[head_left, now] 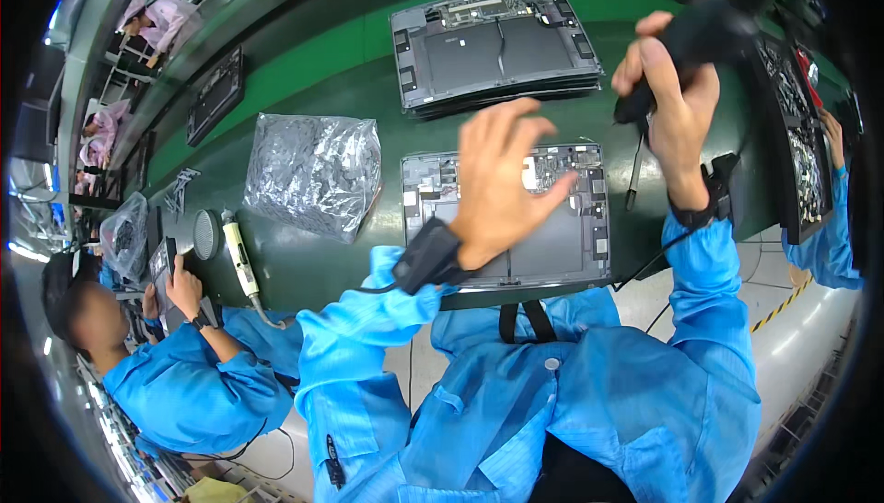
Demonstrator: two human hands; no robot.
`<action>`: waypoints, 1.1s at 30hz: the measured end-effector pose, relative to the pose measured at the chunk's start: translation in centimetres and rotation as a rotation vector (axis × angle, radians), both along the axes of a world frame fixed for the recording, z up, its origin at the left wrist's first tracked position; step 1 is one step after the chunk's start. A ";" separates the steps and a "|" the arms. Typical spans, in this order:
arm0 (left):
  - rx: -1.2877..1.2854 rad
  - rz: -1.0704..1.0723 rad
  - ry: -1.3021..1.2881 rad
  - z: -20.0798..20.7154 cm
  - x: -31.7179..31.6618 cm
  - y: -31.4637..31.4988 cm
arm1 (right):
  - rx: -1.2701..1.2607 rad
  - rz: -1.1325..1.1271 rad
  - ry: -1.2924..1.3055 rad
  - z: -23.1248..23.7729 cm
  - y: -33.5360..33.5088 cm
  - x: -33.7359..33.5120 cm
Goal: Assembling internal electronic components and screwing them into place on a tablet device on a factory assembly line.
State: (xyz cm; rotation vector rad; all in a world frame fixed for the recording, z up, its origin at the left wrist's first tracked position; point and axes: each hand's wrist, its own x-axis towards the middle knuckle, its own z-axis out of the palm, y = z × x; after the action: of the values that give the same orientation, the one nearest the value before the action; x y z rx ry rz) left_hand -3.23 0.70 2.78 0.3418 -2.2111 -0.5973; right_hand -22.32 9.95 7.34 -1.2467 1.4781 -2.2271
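Observation:
A grey laptop base [552, 254] lies in front of me on the green bench, its battery and circuit board exposed. My left hand [506, 181] is over it with the fingers spread, holding nothing; I cannot tell whether it touches the base. To the right, my right hand [677, 98] is raised above the bench, its fingers wrapped around a black handheld tool [691, 38]. The tool's far end is smeared by motion, so its exact kind is unclear. A thin dark pen-like rod [634, 171] shows on the bench just below that hand.
Similar laptop bases [497, 42] are stacked behind. A clear plastic bag [313, 171] of dark parts lies left, beside a pale corded tool [239, 259] and a round mesh disc [205, 235]. A rack of boards [794, 134] stands right. A co-worker [193, 374] sits at left.

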 end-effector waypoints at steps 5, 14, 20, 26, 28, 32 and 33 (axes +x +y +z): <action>-0.016 0.012 -0.213 -1.2 2.6 -2.1 | 0.039 -0.469 0.422 1.2 0.9 -4.0; 0.001 -0.022 -0.247 -1.2 -1.6 -1.1 | 0.586 0.053 0.538 -3.2 4.4 1.2; 0.024 -0.056 -0.249 -2.3 -1.3 -1.5 | 0.648 -0.068 0.628 -5.3 3.7 2.3; -0.004 -0.053 -0.218 -2.5 -1.3 -1.3 | 0.665 -0.139 0.636 -6.4 3.5 3.5; 0.024 -0.065 -0.214 -2.6 -1.3 -1.3 | 0.673 -0.156 0.642 -6.7 3.3 3.5; 0.081 -0.058 -0.279 -2.2 -1.6 -1.5 | 0.641 -0.161 0.639 -6.7 3.3 4.0; 0.143 -0.063 -0.264 -2.4 -1.6 -1.5 | 0.639 -0.157 0.643 -6.6 3.2 4.0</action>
State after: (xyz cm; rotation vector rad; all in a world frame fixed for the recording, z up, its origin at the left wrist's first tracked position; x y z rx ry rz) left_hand -4.87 -0.80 0.41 0.4477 -2.4442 -0.7851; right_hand -18.30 13.15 0.73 -1.7015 2.3206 -1.2418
